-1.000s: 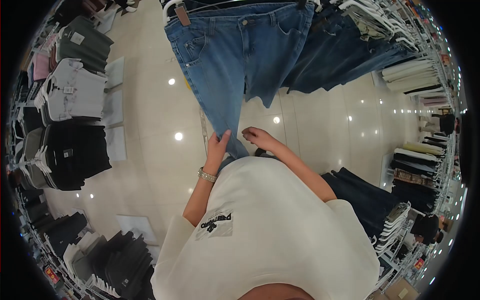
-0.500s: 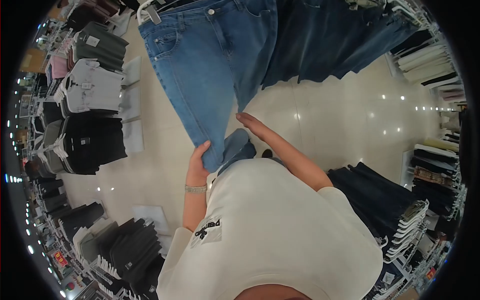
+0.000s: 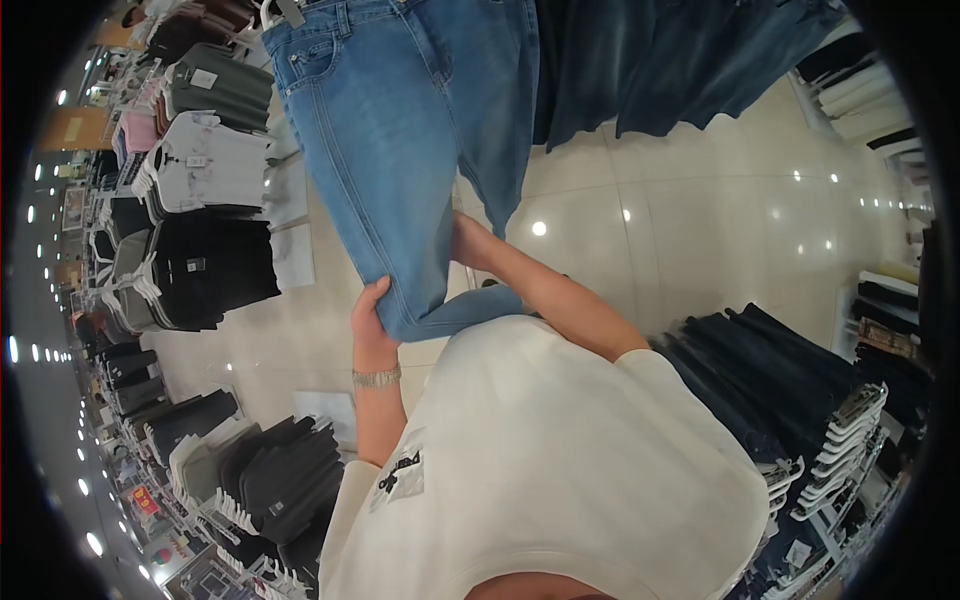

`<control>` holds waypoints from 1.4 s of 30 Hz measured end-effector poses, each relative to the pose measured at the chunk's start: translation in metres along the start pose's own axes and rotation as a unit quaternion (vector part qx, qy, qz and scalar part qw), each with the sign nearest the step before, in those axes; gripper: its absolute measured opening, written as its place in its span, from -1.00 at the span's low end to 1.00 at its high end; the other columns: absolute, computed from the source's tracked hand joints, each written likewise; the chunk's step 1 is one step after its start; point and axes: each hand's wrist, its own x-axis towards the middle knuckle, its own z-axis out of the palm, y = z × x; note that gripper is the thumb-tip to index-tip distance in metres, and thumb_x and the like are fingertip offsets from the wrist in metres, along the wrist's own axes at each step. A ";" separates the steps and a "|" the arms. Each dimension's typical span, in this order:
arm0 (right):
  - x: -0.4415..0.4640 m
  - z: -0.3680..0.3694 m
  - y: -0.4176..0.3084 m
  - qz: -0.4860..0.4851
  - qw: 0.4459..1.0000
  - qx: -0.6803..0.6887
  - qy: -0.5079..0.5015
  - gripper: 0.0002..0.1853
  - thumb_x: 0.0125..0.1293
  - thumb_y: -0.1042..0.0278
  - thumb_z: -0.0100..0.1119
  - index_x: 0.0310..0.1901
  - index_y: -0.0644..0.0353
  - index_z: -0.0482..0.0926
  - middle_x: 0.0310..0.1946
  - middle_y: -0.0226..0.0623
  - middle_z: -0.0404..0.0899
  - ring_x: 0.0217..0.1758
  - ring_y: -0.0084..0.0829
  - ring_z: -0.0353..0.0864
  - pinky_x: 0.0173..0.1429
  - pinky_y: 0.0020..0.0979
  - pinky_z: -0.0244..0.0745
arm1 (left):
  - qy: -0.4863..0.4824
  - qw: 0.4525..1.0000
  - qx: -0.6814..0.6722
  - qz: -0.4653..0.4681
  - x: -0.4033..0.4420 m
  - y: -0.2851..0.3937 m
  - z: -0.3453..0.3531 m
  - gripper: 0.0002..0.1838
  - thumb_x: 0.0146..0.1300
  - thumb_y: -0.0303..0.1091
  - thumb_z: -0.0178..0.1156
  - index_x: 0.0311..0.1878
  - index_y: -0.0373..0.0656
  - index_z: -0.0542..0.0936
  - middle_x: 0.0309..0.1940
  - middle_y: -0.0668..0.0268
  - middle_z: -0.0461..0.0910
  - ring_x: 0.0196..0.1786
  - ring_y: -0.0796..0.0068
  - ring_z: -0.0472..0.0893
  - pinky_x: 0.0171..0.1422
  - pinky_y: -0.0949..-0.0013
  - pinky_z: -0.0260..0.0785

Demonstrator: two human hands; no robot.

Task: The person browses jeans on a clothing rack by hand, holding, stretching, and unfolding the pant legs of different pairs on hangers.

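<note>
A pair of blue jeans (image 3: 385, 130) hangs from a white hanger at the top, waistband up and legs towards me. My left hand (image 3: 372, 312), with a bracelet at its wrist, is closed on the outer edge of one leg near its lower part, thumb on the front. That leg bends there, and its lower part runs to the right against my white shirt. My right hand (image 3: 472, 243) is at the inner edge of the same leg, its fingers hidden behind the denim. The other leg hangs just beyond my right hand.
Dark jeans (image 3: 670, 65) hang to the right of the blue pair. More dark trousers (image 3: 760, 365) hang on white hangers at lower right. Racks of tops, including a black one (image 3: 215, 270) and a white one (image 3: 210, 160), line the left. Shiny tiled floor (image 3: 690, 230) lies between.
My right hand has moved left from the gap between the legs to the held leg, its fingers now behind it. My left hand still grips the leg, which bends more to the right.
</note>
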 end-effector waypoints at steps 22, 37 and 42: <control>-0.068 0.001 0.001 -0.085 0.868 -0.301 0.385 -0.55 0.37 -0.02 0.23 -0.08 0.31 0.62 -0.19 -0.32 0.63 -0.14 -0.53 0.56 -0.03 -0.52 0.43 | -0.010 0.964 0.265 0.011 0.110 0.026 -0.088 -0.48 0.39 -0.17 0.24 0.15 -0.51 0.51 0.05 0.12 0.63 0.05 0.40 0.63 0.16 0.38 0.47; -0.097 -0.047 0.055 0.162 0.916 -0.254 0.264 -0.17 0.14 -0.06 0.45 0.26 0.46 0.45 0.17 -0.04 0.57 0.24 -0.21 0.55 0.36 -0.35 0.36 | -0.037 0.846 0.531 -0.024 0.097 -0.069 -0.167 -0.55 0.33 -0.12 0.27 -0.05 -0.43 0.67 -0.20 0.07 0.73 -0.13 0.33 0.71 0.01 0.35 0.51; -0.119 -0.063 0.068 0.201 0.907 -0.288 0.232 -0.17 0.06 -0.04 0.51 0.20 0.50 0.49 0.13 0.03 0.59 0.17 -0.19 0.59 0.26 -0.37 0.44 | -0.031 0.832 0.545 -0.104 0.094 -0.083 -0.179 -0.50 0.30 -0.11 0.32 0.04 -0.44 0.64 -0.07 0.09 0.71 -0.03 0.36 0.68 0.10 0.36 0.48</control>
